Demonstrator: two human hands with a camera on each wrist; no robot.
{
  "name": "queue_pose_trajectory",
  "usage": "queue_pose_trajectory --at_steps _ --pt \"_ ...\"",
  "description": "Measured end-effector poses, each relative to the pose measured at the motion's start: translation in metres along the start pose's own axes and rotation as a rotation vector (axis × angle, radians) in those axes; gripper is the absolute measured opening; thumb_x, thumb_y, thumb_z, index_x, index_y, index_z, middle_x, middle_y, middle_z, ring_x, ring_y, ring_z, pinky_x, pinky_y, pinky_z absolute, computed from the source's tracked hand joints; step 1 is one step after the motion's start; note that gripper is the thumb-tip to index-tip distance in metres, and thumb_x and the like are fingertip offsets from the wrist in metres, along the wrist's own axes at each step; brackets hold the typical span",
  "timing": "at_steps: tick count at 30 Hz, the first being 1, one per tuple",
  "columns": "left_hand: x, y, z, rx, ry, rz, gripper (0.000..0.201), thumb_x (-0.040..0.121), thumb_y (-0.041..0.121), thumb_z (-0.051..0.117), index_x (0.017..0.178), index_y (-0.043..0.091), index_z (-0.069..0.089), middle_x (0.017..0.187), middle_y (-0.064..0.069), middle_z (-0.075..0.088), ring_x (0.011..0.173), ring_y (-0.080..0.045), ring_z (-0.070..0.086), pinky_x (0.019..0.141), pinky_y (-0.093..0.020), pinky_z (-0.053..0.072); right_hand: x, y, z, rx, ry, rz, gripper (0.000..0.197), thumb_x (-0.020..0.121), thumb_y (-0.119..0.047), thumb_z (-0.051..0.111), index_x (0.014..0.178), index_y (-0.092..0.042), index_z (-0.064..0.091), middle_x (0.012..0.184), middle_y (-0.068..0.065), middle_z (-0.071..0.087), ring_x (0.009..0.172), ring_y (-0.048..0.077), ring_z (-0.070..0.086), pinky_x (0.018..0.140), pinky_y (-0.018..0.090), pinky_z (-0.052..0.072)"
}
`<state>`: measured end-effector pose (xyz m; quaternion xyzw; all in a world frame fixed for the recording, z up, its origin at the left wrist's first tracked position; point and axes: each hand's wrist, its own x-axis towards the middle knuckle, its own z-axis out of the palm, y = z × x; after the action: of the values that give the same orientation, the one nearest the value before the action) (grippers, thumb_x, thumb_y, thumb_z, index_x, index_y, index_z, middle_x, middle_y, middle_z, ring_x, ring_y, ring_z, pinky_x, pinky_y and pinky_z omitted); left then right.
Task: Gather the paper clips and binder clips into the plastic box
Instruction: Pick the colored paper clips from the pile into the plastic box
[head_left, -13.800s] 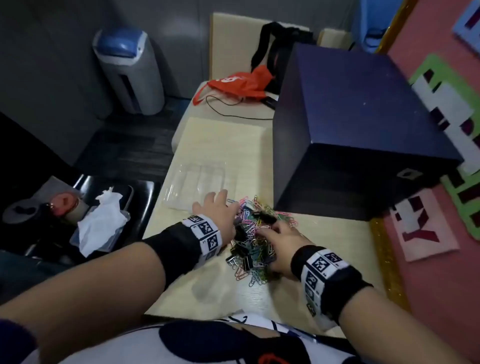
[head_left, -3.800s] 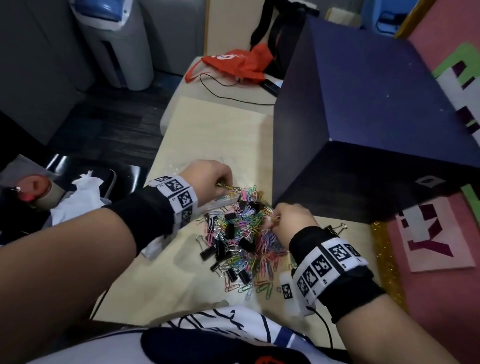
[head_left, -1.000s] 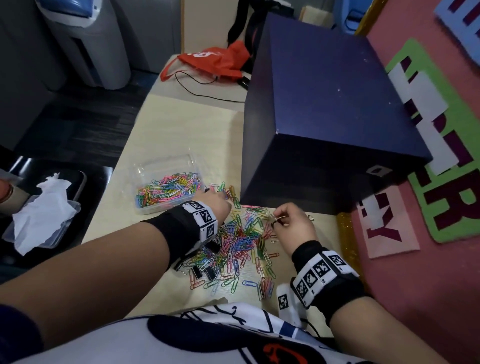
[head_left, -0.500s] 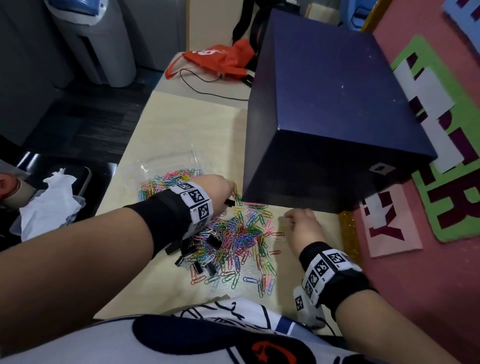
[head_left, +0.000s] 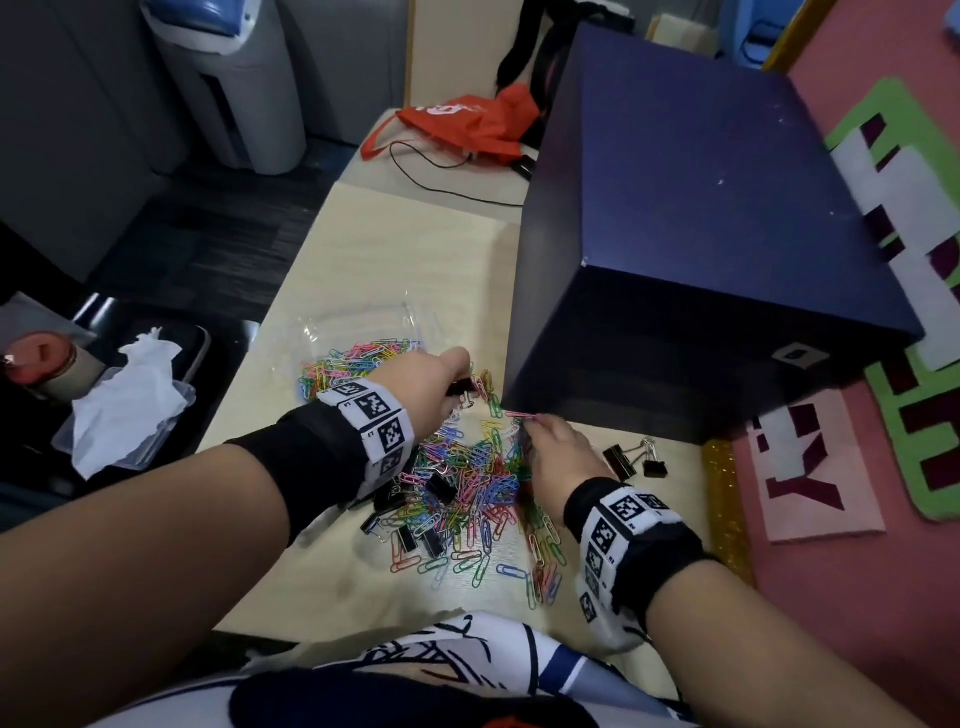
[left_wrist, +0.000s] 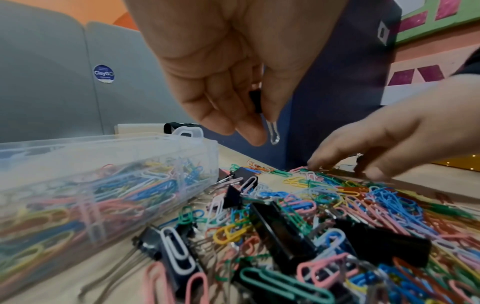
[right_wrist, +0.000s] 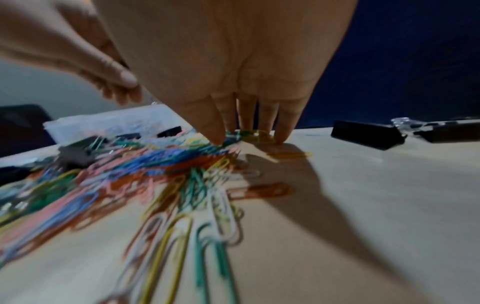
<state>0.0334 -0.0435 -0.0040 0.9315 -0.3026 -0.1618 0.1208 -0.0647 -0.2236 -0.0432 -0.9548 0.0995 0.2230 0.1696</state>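
1. Left hand (left_wrist: 233, 67): a small black binder clip (left_wrist: 255, 100) is now pinched between thumb and fingertips and held clear above the pile; half a second ago this hand was low at the pile's far edge.
2. Right hand (head_left: 558, 452): fingers are extended, their tips pressed onto the far right edge of the pile, where half a second ago they lay on bare table beyond it. Nothing is seen to be held.
3. Heap of coloured paper clips and black binder clips (head_left: 462, 478): most is yet ungathered, near the person.
4. Clear plastic box (left_wrist: 109, 152): left of the pile, just beside it, part-filled with coloured clips. The lifted clip is judged bound there.
5. Two black binder clips (head_left: 636, 462): set apart, right of the pile.
6. Pale wooden table (head_left: 410, 249): a large dark blue box (head_left: 701, 208) stands far right; an orange bag (head_left: 467, 124) lies far.
7. Room: grey bin (head_left: 234, 88) far left; pink wall (head_left: 883, 519) at right.
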Motion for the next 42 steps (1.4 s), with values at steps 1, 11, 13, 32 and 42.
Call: queue_pose_trajectory --at_steps 1,11,13,32,42 --pt "-0.001 -0.001 0.0 -0.012 0.006 -0.006 0.024 0.095 0.023 0.051 0.117 0.017 0.045 0.091 -0.011 0.065 0.084 -0.032 0.062 0.069 -0.037 0.051 -0.002 -0.003 0.003 -0.019 -0.011 -0.017 0.066 0.086 -0.002 0.043 0.147 -0.021 0.028 0.151 0.0 0.024 0.135 0.025 0.026 0.113 0.033 0.025" --pt "-0.011 -0.017 -0.001 -0.122 0.097 -0.102 0.029 0.095 0.035 0.049 0.118 0.019 0.052 0.102 -0.007 0.068 0.092 -0.028 0.062 0.072 -0.032 0.048 0.01 -0.031 0.002 0.067 0.078 -0.1 0.043 0.091 -0.006 0.038 0.13 -0.019 0.049 0.137 0.001 0.042 0.128 0.021 0.039 0.107 0.03 0.033" --pt "-0.012 -0.022 -0.003 -0.119 0.104 -0.087 0.029 0.095 0.036 0.051 0.116 0.017 0.055 0.101 -0.007 0.067 0.094 -0.029 0.061 0.073 -0.032 0.046 0.019 -0.044 -0.004 0.088 0.041 -0.127 0.051 0.09 -0.002 0.039 0.139 -0.016 0.041 0.148 0.002 0.033 0.133 0.023 0.035 0.11 0.029 0.029" --pt "-0.011 -0.034 -0.011 -0.126 0.074 0.017 0.021 0.091 0.031 0.055 0.111 0.023 0.056 0.107 0.0 0.059 0.099 -0.023 0.059 0.083 -0.033 0.048 -0.014 -0.055 0.022 -0.08 -0.146 -0.043 0.074 0.079 0.006 0.047 0.147 -0.01 0.027 0.158 0.005 0.015 0.143 0.026 0.02 0.117 0.036 0.022" --pt "-0.011 -0.021 0.003 -0.033 -0.036 0.093 0.019 0.09 0.029 0.055 0.106 0.021 0.055 0.102 -0.002 0.055 0.097 -0.022 0.055 0.075 -0.026 0.039 -0.001 -0.028 0.014 -0.02 0.04 0.013 0.067 0.074 0.009 0.047 0.135 -0.02 0.043 0.144 -0.001 0.035 0.129 0.022 0.035 0.108 0.032 0.034"
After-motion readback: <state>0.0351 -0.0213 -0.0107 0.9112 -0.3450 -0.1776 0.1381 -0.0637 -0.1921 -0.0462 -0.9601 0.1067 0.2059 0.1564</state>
